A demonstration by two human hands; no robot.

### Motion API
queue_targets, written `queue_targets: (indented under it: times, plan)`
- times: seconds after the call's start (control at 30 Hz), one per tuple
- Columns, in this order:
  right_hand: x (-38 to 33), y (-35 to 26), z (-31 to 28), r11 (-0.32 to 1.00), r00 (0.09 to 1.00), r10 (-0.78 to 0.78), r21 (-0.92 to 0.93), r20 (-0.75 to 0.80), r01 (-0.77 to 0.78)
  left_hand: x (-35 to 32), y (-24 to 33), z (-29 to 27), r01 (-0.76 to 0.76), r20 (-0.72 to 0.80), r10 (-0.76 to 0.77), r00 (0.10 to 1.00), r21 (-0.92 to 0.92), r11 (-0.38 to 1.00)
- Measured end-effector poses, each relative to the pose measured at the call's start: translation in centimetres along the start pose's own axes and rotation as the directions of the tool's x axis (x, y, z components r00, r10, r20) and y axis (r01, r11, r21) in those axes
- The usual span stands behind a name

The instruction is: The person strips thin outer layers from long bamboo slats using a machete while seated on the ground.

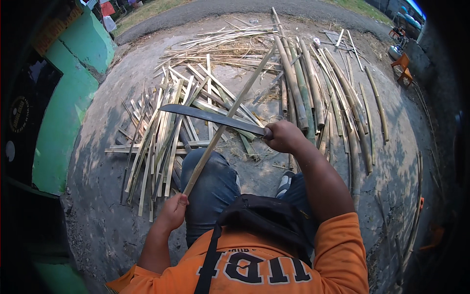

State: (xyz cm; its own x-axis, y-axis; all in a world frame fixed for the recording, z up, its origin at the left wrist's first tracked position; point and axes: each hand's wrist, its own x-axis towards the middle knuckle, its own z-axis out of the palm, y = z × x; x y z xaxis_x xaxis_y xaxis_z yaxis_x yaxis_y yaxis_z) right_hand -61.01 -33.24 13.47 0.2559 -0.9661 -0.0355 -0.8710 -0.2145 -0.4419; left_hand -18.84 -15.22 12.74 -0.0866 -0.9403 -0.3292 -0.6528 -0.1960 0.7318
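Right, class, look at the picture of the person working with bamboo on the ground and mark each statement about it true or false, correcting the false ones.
1. The right hand grips the handle of a long dark blade. True.
2. The left hand holds the lower end of a thin bamboo strip. True.
3. The blade lies flat on the ground, untouched. False: it is held up and crosses the bamboo strip.
4. The pile of split strips lies to the person's left, the whole bamboo poles further right. True.
5. The person wears a green shirt. False: the shirt is orange.
6. The work is done on a wooden table. False: the bamboo lies on bare concrete ground.
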Motion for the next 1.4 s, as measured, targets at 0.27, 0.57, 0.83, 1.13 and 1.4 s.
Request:
queue_targets:
  times: [0.27,0.57,0.83,1.13,1.4]
  plan:
    - [0.0,-1.6,0.0,0.993,0.977,-0.116,0.004,0.177,0.117,-0.5,2.6,-0.8,0.213,0.123,-0.188,0.975,-0.249,0.945]
    - [-0.6,-3.1,0.8,0.987,0.984,-0.154,0.055,0.09,0.15,-0.7,2.2,-1.1,0.302,0.189,-0.252,0.949,-0.318,0.899]
    - [0.5,-1.5,1.1,0.999,0.996,-0.043,0.027,0.077,0.041,-0.2,2.1,-1.1,0.324,0.202,-0.27,0.942,-0.325,0.889]
    - [0.9,-1.6,1.3,0.994,0.989,-0.103,-0.012,0.107,0.105,-0.1,2.1,-1.0,0.282,0.182,-0.232,0.955,-0.333,0.9]
    - [-0.3,-3.4,0.9,0.98,0.98,-0.199,0.032,0.028,0.198,0.0,1.6,-1.0,0.263,0.197,-0.209,0.958,-0.311,0.913]
